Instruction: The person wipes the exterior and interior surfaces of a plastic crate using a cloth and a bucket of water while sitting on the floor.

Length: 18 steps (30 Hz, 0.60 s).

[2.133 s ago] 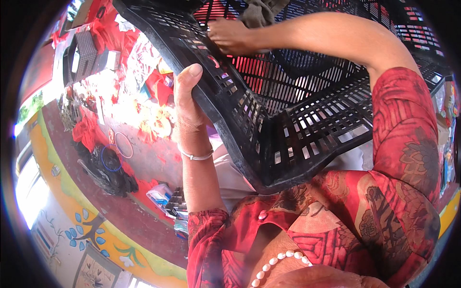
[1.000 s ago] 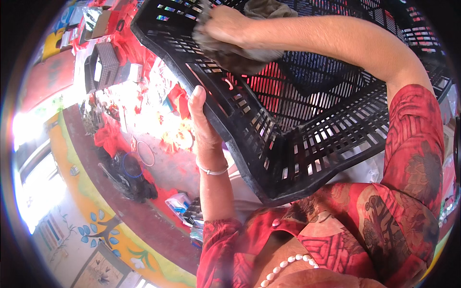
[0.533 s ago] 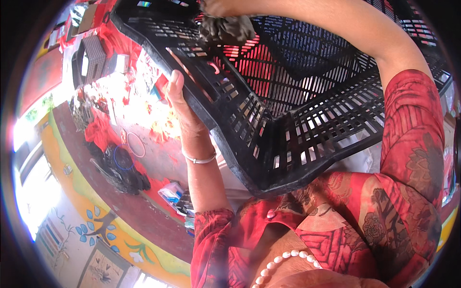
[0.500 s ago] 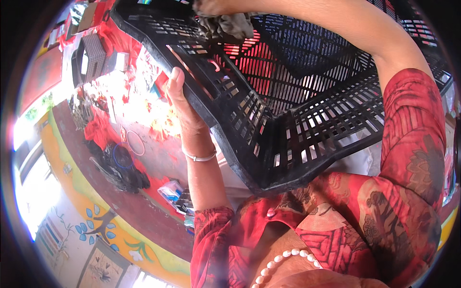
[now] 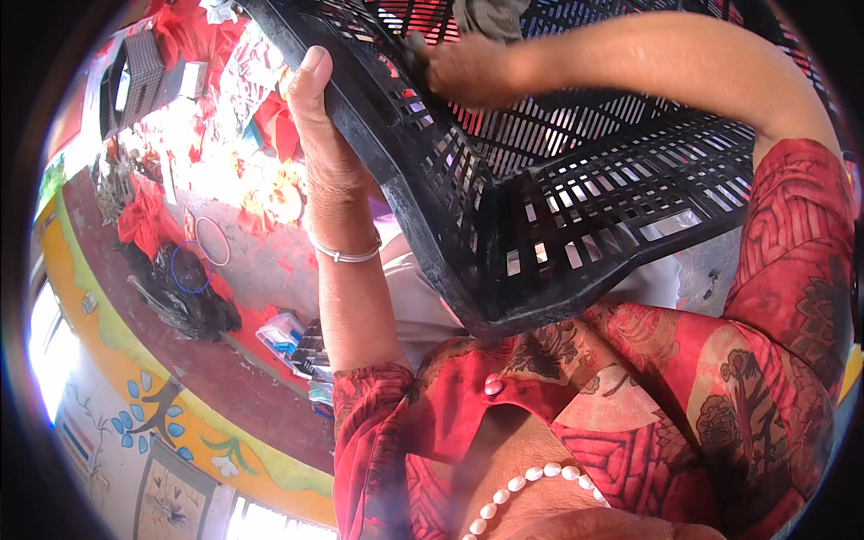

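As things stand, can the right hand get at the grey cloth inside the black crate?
Probably yes. The right hand is already inside the black crate, just below the grey cloth, with nothing between them. The left hand only grips the rim.

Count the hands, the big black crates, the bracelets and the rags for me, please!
hands: 2 (left hand gripping the crate's edge, right hand inside it)
black slatted crate: 1
silver bracelet: 1
grey rag: 1, partly cut off at the top
Total: 5
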### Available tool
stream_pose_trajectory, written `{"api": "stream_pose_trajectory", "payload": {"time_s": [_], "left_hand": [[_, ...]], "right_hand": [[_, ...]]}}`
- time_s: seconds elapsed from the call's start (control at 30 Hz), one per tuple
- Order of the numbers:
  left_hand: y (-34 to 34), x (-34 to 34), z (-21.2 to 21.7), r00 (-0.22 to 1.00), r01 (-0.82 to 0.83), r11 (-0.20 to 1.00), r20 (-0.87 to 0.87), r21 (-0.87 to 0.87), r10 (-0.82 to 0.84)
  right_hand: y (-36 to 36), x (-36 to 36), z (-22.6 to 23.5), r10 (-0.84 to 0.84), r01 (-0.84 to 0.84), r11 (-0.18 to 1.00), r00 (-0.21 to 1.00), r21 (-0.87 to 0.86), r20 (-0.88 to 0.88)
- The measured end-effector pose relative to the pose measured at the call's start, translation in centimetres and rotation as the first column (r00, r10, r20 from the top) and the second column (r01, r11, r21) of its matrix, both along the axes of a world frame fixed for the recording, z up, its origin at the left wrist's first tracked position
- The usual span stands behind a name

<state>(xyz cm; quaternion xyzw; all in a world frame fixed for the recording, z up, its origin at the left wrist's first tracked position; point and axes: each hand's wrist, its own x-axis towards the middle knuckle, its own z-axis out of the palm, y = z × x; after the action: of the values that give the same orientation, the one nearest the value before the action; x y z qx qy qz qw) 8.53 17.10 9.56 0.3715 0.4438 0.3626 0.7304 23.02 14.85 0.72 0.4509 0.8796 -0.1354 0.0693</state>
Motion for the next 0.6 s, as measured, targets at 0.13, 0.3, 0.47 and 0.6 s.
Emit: {"api": "stream_pose_trajectory", "payload": {"time_s": [0.13, 0.3, 0.47, 0.6], "left_hand": [[0.8, -0.6, -0.8, 0.992, 0.12, 0.99, 0.021, 0.071, -0.122], [0.5, 0.0, 0.0, 0.994, 0.107, 0.994, 0.021, 0.026, -0.107], [0.9, 0.5, 0.0, 0.996, 0.085, 0.996, 0.009, 0.002, -0.085], [0.7, 0.7, 0.7, 0.995, 0.071, 0.997, -0.068, 0.014, -0.069]], "right_hand": [[-4.4, 0.8, 1.1, 0.512, -0.513, 0.859, 0.858, -0.007, 0.039], [-3.3, 1.7, 2.9, 0.393, -0.394, 0.901, 0.918, -0.181, -0.045], [0.4, 2.6, 1.4, -0.127, 0.08, 0.983, 0.943, -0.163, -0.307], [0.8, 1.9, 0.4, -0.282, 0.22, 0.953, 0.892, -0.207, -0.352]]}}
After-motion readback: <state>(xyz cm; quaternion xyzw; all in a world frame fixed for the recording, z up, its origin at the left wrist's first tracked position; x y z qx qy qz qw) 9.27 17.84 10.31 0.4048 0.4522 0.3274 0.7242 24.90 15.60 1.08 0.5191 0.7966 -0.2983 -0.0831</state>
